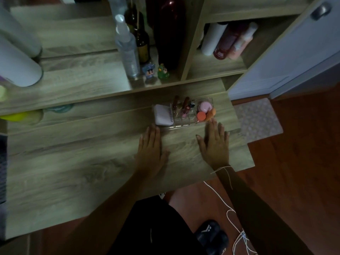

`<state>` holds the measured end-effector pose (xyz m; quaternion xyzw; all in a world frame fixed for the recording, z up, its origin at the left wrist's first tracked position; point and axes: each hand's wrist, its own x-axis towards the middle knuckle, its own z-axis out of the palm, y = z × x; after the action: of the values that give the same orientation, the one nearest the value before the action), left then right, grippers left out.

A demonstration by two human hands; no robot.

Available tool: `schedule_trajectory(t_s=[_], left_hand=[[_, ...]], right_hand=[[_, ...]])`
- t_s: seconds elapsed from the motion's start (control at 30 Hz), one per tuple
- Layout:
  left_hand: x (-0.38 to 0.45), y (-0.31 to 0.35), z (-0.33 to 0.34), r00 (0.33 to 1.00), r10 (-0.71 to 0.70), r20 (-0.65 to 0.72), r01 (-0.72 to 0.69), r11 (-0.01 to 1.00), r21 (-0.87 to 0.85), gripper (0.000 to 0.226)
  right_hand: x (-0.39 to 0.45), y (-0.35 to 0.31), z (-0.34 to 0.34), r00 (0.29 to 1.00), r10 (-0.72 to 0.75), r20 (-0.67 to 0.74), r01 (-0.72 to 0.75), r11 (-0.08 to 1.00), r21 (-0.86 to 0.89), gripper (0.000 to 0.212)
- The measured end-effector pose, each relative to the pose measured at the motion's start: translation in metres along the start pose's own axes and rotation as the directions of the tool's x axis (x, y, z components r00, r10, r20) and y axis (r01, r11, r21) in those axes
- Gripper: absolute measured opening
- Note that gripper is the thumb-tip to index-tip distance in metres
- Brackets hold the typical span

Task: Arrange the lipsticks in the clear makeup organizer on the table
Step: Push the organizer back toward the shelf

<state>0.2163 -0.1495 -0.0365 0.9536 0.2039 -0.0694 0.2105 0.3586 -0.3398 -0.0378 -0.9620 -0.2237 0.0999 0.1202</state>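
The clear makeup organizer [181, 123] stands on the wooden table near its far right side. Several lipsticks [185, 106] stand upright in its middle slots. Its left section holds a white case [162, 115]; its right section holds a pink round jar [204, 106], an orange-capped jar [201, 116] and an orange sponge [211, 113]. My left hand [151, 144] lies flat on the table just in front of the organizer's left end, fingers apart, holding nothing. My right hand [215, 144] lies flat in front of the right end, fingertips almost at the organizer, holding nothing.
A shelf behind the table carries a clear spray bottle [127, 46], dark bottles [142, 43], a tall dark red bottle [169, 32] and two small figurines [155, 71]. More bottles [226, 41] lie in a right cubby. A white door [287, 57] stands right. White cord [230, 214] hangs below.
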Motion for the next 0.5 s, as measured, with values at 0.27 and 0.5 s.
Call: schedule_trajectory(t_s=[0.27,0.5], left_hand=[[0.015,0.031,0.003,0.999,-0.026,-0.039,0.027,0.999,0.023,0.075],[0.018,0.039,0.005,0.998,-0.049,-0.043,0.051,0.998,0.048,0.072]], right_hand=[[0.022,0.021,-0.008,1.0,0.013,-0.002,-0.013,0.999,0.03,0.074],[0.029,0.023,-0.014,1.0,-0.011,-0.004,0.011,0.997,0.074,0.074]])
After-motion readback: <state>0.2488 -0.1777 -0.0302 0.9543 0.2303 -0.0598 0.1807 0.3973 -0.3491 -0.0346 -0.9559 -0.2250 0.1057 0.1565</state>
